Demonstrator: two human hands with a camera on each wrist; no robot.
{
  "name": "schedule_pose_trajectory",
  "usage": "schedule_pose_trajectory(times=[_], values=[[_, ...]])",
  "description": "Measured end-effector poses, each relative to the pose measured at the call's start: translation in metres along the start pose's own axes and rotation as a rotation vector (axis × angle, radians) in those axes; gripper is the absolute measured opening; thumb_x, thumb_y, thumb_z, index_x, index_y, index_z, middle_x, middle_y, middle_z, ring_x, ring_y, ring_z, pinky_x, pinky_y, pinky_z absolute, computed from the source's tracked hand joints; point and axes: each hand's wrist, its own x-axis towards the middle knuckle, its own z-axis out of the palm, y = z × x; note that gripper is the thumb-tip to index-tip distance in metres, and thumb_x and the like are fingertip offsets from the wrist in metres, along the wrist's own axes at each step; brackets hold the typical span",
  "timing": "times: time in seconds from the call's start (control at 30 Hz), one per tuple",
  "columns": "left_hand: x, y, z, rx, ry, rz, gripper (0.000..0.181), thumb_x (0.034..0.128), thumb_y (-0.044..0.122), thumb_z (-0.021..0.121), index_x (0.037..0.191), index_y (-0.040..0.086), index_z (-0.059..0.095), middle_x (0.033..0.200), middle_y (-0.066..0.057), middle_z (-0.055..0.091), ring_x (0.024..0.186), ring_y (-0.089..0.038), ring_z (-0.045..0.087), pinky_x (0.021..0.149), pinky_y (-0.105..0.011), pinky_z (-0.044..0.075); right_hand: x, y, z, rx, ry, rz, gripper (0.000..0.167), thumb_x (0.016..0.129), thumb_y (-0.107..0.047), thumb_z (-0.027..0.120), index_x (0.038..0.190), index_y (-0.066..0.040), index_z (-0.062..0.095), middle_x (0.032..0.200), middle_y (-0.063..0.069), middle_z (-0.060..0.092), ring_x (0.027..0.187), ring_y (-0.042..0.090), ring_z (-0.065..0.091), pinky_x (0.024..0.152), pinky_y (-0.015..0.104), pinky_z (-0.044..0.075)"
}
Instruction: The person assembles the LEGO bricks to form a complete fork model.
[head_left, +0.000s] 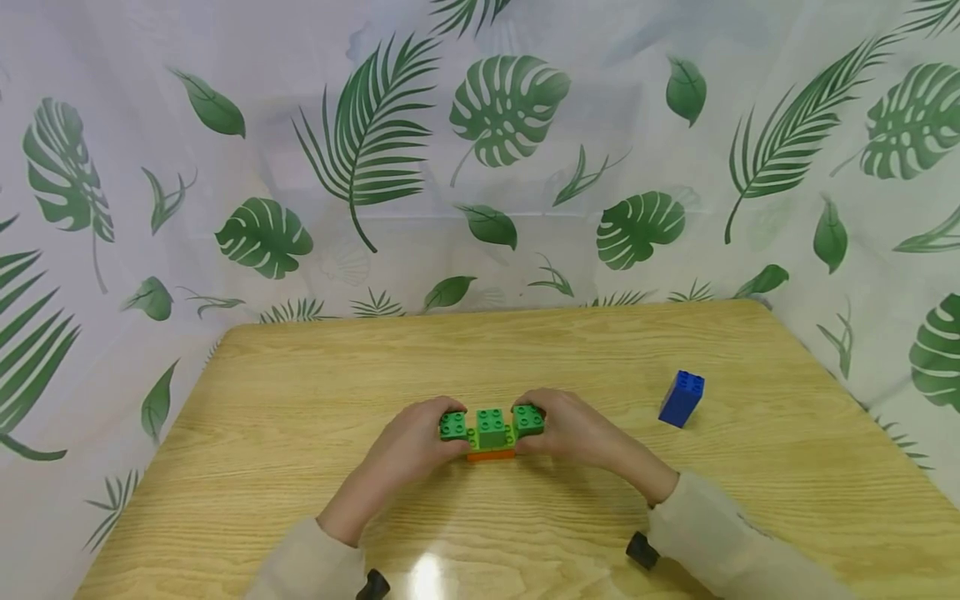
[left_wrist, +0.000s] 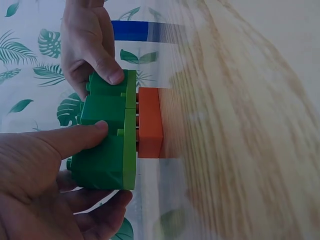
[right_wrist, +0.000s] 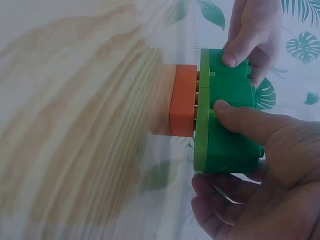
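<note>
Three dark green toy bricks stand in a row on thin light green plates [left_wrist: 130, 160]. Beneath the plates is an orange brick [head_left: 491, 455] on the table; its studs show in a narrow gap in both wrist views. My left hand [head_left: 417, 435] grips the left green brick [head_left: 453, 427] between thumb and fingers. At the other end, my right hand [head_left: 576, 429] holds the right green brick [head_left: 528, 421] the same way. Between the hands, the middle green brick [head_left: 491, 428] is untouched. Fingers partly cover the plates' outer ends.
A tall blue brick [head_left: 682, 399] stands upright on the wooden table [head_left: 337, 358], to the right of and behind the right hand. A white leaf-patterned cloth [head_left: 420, 275] hangs behind the table and along its sides.
</note>
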Motion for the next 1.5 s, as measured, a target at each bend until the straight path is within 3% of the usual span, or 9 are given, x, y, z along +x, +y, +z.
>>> schedule_pose_trajectory(times=[0.3,0.53,0.93,1.27,1.5], values=[[0.006,0.0,0.005,0.075,-0.039,0.016,0.04,0.0897,0.03,0.083,0.122,0.01,0.07,0.12,-0.007,0.07,0.097,-0.019,0.064,0.084,-0.042,0.054,0.007,-0.004,0.005,-0.028,-0.006,-0.033,0.044,0.083,-0.023,0.09,0.116,-0.002,0.07,0.107,0.007,0.071,0.086,0.012,0.061,0.075,0.032,0.053],[0.011,-0.001,0.008,0.121,-0.036,0.031,0.038,0.0868,0.036,0.085,0.116,0.014,0.073,0.117,-0.006,0.072,0.098,-0.022,0.066,0.082,-0.042,0.055,0.011,-0.003,0.007,-0.022,-0.022,-0.045,0.039,0.083,-0.022,0.09,0.111,-0.002,0.072,0.104,0.006,0.072,0.084,0.012,0.06,0.074,0.031,0.052],[0.018,-0.005,0.012,0.059,-0.046,0.053,0.036,0.0841,0.028,0.089,0.11,0.008,0.075,0.112,-0.006,0.074,0.104,-0.025,0.067,0.091,-0.042,0.054,0.015,-0.001,0.008,-0.008,-0.027,-0.039,0.032,0.082,-0.02,0.09,0.102,-0.004,0.072,0.096,0.002,0.07,0.08,0.01,0.057,0.07,0.027,0.05],[0.022,-0.005,0.013,0.107,-0.049,0.042,0.032,0.0816,0.031,0.09,0.104,0.012,0.077,0.103,-0.003,0.073,0.087,-0.017,0.064,0.079,-0.037,0.054,0.016,0.004,0.011,0.006,-0.03,-0.06,0.032,0.082,-0.021,0.09,0.102,-0.003,0.072,0.093,0.002,0.07,0.075,0.008,0.056,0.063,0.024,0.049],[0.023,-0.008,0.012,0.124,-0.042,0.041,0.034,0.0806,0.034,0.091,0.105,0.015,0.077,0.102,-0.002,0.074,0.085,-0.017,0.065,0.073,-0.035,0.054,0.018,0.005,0.01,0.002,-0.042,-0.075,0.032,0.083,-0.022,0.089,0.103,-0.003,0.072,0.093,0.002,0.07,0.073,0.008,0.055,0.062,0.024,0.048]])
